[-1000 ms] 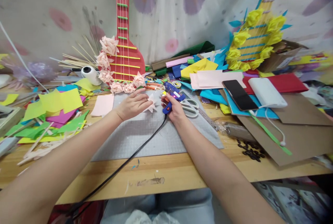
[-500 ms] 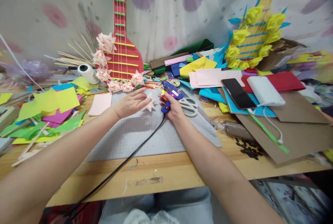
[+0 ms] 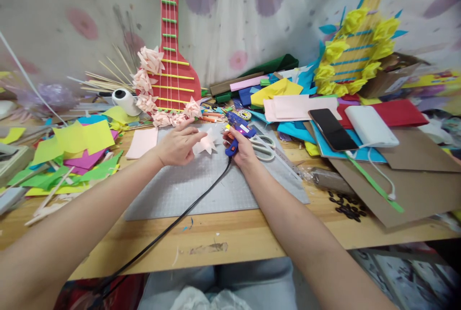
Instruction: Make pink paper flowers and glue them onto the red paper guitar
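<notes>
Head view: the two hands are apart above a grey gridded mat [image 3: 216,199] on the wooden counter [image 3: 151,258]. The right hand [image 3: 243,150] is closed around the handle of a blue glue gun [image 3: 242,126], while the left hand [image 3: 177,147] has its fingers loosely spread, with none of them visibly gripping. A pale pink paper star [image 3: 206,142] lies on the mat between the hands, just beside the left fingertips; whether they touch it cannot be told.

The glue gun looks like hard, smooth plastic, probably light to moderate in weight and steady in the fist. Its black cord [image 3: 187,210] curves down toward the person's lap and may tug at the grip. The handle seems the right place to hold, well away from the nozzle, which could be hot. The star appears thin, slightly translucent and nearly weightless, so it would likely crease under a hard pinch; a light hold at a petal edge should suit it.

Behind them stands a flat, rounded red paper guitar [image 3: 180,84], with taut pale strings, slim yellow bars and crumpled pink blossoms [image 3: 151,60]. Looped grey-green scissors handles [image 3: 267,150] rest beside the right hand.
</notes>
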{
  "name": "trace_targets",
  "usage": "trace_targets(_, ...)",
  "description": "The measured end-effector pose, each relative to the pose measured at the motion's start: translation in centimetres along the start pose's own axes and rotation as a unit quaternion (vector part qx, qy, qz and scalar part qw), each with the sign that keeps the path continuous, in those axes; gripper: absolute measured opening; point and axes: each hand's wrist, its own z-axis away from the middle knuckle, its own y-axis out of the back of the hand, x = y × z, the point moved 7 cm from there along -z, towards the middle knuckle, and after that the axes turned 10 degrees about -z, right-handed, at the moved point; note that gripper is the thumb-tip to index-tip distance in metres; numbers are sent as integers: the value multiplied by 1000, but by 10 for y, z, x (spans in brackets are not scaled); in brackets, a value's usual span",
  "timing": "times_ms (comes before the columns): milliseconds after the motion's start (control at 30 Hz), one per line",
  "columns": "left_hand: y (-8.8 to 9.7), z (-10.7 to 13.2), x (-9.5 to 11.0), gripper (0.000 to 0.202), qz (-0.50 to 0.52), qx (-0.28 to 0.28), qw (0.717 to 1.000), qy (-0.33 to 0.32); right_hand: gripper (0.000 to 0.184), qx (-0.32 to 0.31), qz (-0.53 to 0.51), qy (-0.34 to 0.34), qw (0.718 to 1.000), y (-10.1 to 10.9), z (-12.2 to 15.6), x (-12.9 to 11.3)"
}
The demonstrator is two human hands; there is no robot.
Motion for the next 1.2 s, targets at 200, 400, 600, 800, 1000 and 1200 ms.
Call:
trace_targets(200, -2, 0, 4, 70, -42, -12, 999, 5, 15, 5, -9, -3, 1000, 2, -3, 2)
trace_targets(400, -18, 3, 11, 77, -97, -36, 993, -61, 17, 8, -8, -4, 1000, 1, -1, 1)
trace_targets(600, -17, 5, 10, 77, -109, -45, 992, -48, 16, 10, -8, -9, 1000, 2, -2, 2)
trace_targets(800, -9, 1, 8, 81, -86, -18, 996, 19, 15, 10, -4, -6, 1000, 3, -2, 2)
trace_targets(1000, -17, 1, 11, 76, -97, -61, 993, 9, 20, 4, 4, -5, 1000, 2, -2, 1)
trace_targets(1200, -9, 3, 8, 78, -72, -9, 997, 22, 17, 10, -4, -10, 1000, 1, -1, 1)
